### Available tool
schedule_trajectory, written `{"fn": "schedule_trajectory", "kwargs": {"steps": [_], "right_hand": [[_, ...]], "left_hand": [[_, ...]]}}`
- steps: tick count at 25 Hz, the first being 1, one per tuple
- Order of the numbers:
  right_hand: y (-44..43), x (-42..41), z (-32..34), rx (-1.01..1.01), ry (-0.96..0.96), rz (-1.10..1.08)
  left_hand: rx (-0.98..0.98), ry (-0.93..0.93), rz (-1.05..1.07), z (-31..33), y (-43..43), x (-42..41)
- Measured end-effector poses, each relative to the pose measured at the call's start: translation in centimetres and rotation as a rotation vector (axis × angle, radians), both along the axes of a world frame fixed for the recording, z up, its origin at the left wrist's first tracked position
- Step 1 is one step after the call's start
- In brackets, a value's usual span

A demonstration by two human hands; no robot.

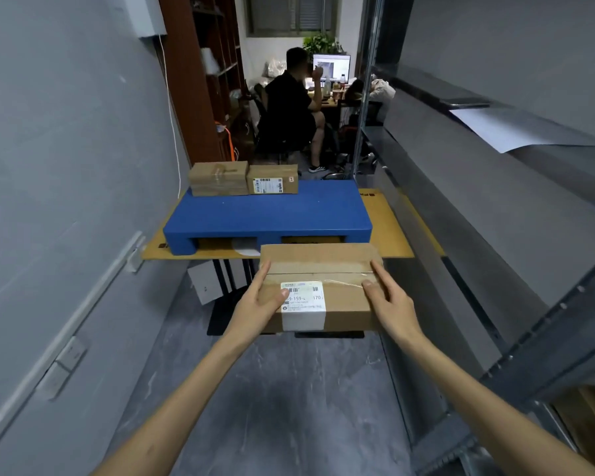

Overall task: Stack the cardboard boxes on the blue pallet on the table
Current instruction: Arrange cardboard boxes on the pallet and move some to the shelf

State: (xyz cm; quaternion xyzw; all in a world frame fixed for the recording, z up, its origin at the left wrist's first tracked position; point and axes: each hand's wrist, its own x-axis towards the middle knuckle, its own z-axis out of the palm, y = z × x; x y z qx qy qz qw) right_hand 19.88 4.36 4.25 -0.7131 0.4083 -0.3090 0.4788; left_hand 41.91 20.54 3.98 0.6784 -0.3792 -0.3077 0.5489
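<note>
The box (323, 259) between my left hand (255, 305) and right hand (394, 305) is brown, with a white label (303, 310) printed in black. Beyond my hands the pallet (272, 214) is blue, on a yellow-brown worktop (389, 231). Below them the floor (289, 389) is mottled grey.

1. The table (389, 231) ahead of me has a flat tan top on black legs (228, 278).
2. The blue pallet (272, 214) lies directly on it and covers most of the top; a tan strip is bare on the right.
3. On the pallet's far left corner sit a plain box (219, 178) and a labelled box (272, 181), touching side by side.
4. A white patch (246, 247) shows on the tabletop through the pallet's near opening.
</note>
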Motion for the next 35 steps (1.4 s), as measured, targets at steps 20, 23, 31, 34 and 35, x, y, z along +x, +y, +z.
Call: {"fn": "schedule_trajectory", "kwargs": {"steps": [20,23,31,34,35], "right_hand": [[-37.7,14.9,-3.2,-0.090,0.152,-0.019],[-42.3,17.9,-4.5,-0.062,0.175,-0.056],[-53.8,27.7,-7.6,-0.042,0.190,-0.128],[-57.0,30.6,-8.3,-0.026,0.176,-0.145],[-58.1,31.4,-8.6,-0.005,0.174,-0.156]], "left_hand": [[0.294,-0.385,0.011,-2.1,-36.7,12.9],[0.384,-0.486,-0.004,-2.9,-41.6,15.9],[0.399,-0.505,-0.057,-6.4,-55.2,26.6],[0.419,-0.578,-0.055,-7.4,-59.0,29.5],[0.439,-0.667,-0.037,-7.7,-60.1,30.3]]}}
